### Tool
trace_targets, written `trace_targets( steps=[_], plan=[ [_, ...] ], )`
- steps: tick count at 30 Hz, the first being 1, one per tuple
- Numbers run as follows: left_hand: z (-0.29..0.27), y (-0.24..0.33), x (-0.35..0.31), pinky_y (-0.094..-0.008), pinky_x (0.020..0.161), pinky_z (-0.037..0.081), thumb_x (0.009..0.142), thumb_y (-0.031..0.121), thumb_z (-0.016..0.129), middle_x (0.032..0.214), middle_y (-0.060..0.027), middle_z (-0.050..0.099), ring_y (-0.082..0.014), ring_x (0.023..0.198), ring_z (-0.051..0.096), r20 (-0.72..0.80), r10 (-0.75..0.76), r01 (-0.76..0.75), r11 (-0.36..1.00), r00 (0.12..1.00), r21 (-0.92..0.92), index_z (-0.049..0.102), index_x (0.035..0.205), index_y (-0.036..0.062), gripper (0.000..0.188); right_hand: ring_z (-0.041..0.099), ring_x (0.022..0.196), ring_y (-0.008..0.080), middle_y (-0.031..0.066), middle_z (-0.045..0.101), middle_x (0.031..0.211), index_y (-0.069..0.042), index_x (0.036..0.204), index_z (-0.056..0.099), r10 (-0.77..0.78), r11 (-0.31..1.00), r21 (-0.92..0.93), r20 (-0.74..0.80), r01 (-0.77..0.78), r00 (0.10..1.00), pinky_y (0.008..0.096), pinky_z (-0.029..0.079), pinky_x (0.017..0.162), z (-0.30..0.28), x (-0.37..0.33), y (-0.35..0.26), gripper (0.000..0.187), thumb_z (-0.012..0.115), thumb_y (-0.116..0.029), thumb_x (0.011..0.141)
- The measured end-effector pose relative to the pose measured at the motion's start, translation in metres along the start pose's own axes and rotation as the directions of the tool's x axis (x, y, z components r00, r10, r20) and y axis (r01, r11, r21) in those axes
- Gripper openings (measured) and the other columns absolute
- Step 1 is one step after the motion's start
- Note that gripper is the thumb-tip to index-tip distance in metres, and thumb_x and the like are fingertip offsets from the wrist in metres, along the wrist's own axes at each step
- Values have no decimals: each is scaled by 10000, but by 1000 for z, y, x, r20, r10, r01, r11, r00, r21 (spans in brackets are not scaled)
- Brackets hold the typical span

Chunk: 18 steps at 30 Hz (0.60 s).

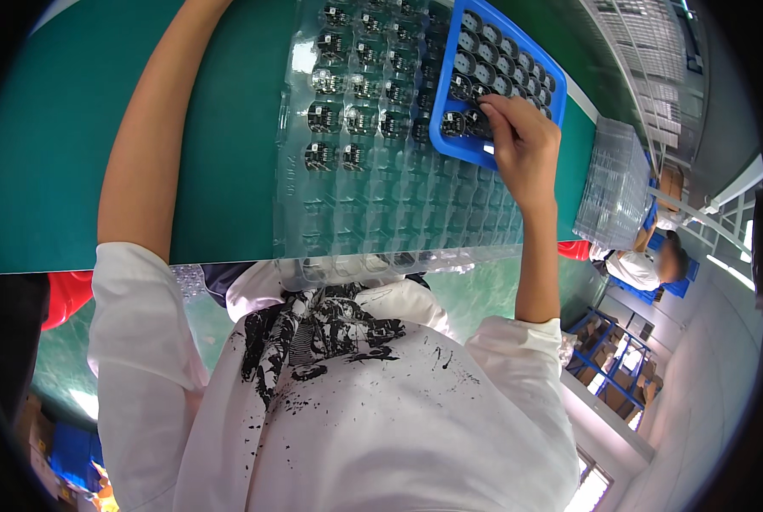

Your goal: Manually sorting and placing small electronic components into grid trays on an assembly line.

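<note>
My right hand [525, 141] reaches over a blue tray [437, 128], with thumb and forefinger pinched together at its near rows. What lies between the fingertips is too small and hidden to make out. Round grey-black cups [486, 72] fill the tray in rows; a few near ones, such as the cup [453, 124] by its left wall, have a small circuit board inside. Under the tray lies a clear plastic blister tray [330, 205], its upper pockets holding small black circuit boards [360, 119]. My left forearm stretches far forward; its hand is beyond the upper edge of the picture.
The bench [49, 171] has a green top with its front edge against me. A stack of clear trays [614, 183] stands at the right end. Beyond, another person [642, 266] in white sits near blue crates, and a blue shelf rack [608, 358] holds boxes.
</note>
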<state>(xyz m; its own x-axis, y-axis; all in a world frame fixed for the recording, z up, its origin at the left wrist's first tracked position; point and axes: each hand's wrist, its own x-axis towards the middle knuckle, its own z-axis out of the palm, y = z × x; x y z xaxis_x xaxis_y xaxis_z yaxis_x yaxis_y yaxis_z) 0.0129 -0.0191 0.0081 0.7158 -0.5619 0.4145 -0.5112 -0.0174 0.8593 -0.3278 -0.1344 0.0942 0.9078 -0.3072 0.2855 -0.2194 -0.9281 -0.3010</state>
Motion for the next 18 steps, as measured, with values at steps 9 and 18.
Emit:
trace_targets(
  steps=[9, 18],
  plan=[
    [-1, 3, 0, -325, 543, 465, 936, 181, 570, 621, -103, 612, -163, 553, 592, 12, 1, -1, 1000, 1000, 19, 625, 760, -54, 300, 567, 574, 242, 125, 581, 688, 19, 907, 685, -44, 995, -89, 70, 50, 997, 334, 430, 551, -6, 5, 0, 82, 675, 28, 826],
    [-1, 2, -1, -329, 552, 469, 934, 193, 571, 621, -106, 613, -170, 558, 596, 11, -9, 9, 1000, 1000, -1, 636, 770, -52, 302, 539, 606, 99, 43, 603, 695, -4, 983, 694, 169, 980, 77, 173, -185, 970, 264, 424, 560, -17, 6, -6, 101, 679, -32, 887]
  ],
)
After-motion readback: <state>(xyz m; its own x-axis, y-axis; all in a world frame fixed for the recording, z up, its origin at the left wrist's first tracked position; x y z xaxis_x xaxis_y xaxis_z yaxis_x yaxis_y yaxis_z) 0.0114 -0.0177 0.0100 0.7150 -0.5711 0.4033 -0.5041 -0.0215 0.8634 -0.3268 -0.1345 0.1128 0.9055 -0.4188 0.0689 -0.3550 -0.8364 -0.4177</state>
